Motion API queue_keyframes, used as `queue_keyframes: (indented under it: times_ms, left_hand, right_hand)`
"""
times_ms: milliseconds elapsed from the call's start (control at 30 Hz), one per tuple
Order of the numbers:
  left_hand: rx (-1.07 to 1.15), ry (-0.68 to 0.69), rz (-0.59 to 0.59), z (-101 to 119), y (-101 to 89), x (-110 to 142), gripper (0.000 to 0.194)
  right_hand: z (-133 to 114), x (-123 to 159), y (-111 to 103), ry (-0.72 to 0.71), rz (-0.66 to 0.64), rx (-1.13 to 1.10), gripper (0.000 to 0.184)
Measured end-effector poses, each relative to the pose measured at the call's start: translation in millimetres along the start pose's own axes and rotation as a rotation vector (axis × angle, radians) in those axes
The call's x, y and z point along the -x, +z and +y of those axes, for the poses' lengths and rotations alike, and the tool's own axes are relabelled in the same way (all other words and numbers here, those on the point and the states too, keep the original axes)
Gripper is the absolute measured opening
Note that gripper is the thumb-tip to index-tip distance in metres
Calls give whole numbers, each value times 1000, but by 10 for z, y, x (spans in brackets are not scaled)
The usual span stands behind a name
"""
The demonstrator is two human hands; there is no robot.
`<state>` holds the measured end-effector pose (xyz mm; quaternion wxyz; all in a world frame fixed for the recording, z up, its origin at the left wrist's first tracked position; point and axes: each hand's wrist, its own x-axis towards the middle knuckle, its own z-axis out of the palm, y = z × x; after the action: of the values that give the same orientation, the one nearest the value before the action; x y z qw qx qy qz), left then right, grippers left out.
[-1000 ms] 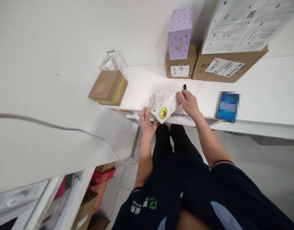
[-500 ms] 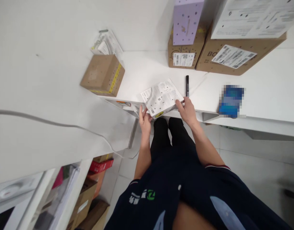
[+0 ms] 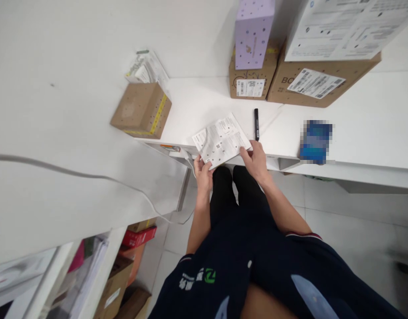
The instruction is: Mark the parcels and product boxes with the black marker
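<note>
Between my hands is a flat white box (image 3: 222, 138) printed with small text, a QR code and dots, held at the shelf's front edge. My left hand (image 3: 204, 173) is closed on its near left corner, thumb on top. At the right corner my right hand (image 3: 256, 160) grips it, thumb on the upper face and fingers along the side. The box's underside is hidden. A black marker pen (image 3: 256, 124) lies on the white surface just beyond my right hand.
To the left sits a brown carton (image 3: 142, 110) with yellow tape, clear-wrapped items (image 3: 147, 66) behind it. Further back stand a purple box (image 3: 253, 42) and a large labelled carton (image 3: 303, 84). A pixelated blue item (image 3: 316, 141) lies right. A grey cable (image 3: 91, 173) hangs at left.
The white box has tilted, so its front side with the yellow-green mark no longer shows. My left thumb has come onto its top face. The view has shifted slightly.
</note>
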<state>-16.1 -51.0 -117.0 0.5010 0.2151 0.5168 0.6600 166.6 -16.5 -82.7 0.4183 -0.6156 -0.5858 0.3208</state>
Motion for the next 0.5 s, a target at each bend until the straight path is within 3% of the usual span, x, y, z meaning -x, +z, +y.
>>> queue_keyframes:
  times_ms: [167,300,400,500]
  left_hand:
    - [118,-16,-3,-116,-120,-17,54]
    - [170,-3,-4,-133,-131,-54,49]
    - [154,28,-37,-132,-111,-54,51]
    - [78,101,3,-146,-120,-43,53]
  right_hand:
    - [-25,329,143,-195,132,24,35]
    - [-80,513,237,-321,112,29,36]
    - [-117,558,267,-335,93,22,36]
    - [-65,525,274,-285,93,-32,37]
